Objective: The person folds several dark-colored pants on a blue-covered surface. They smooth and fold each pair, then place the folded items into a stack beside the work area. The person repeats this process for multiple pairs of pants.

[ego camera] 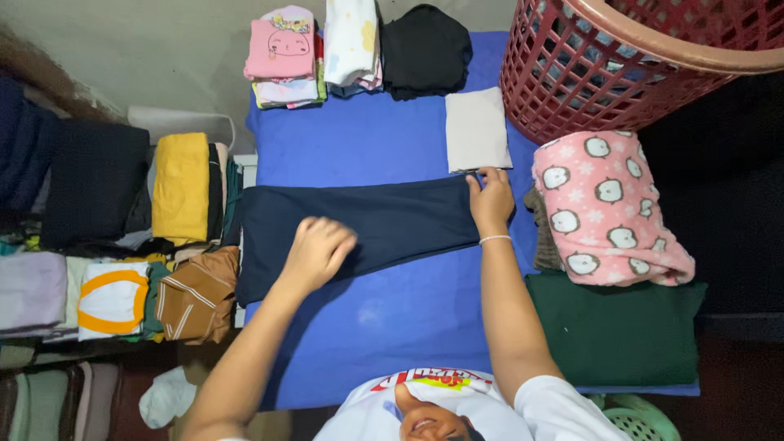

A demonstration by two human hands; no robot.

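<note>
You've got the dark navy garment (pixel 367 224) laid flat across the blue sheet (pixel 376 327), long and narrow, prob. already folded once lengthwise. Your right hand (pixel 492 200) pins its far end w/ flat fingers, nothing grasped. Your left hand (pixel 317 251) sits on top near the other end, fingers curled under; can't tell if that grip is pinching cloth or just pressing.

Done so far, by the look of it: several folded stacks at the sheet's top edge — a pink stack (pixel 282 57), a white printed one (pixel 351 41), a black one (pixel 425 51) — plus a folded beige piece (pixel 477 129) just beside your right hand. More folded clothes line the side, incl. a yellow one (pixel 181 186).

Left: this garment needs its crosswise folds. The pink patterned fleece (pixel 608 208) lies loose on a green cloth (pixel 612 327), and the red laundry basket (pixel 604 73) seems to hold more, though what's inside is unclear.
</note>
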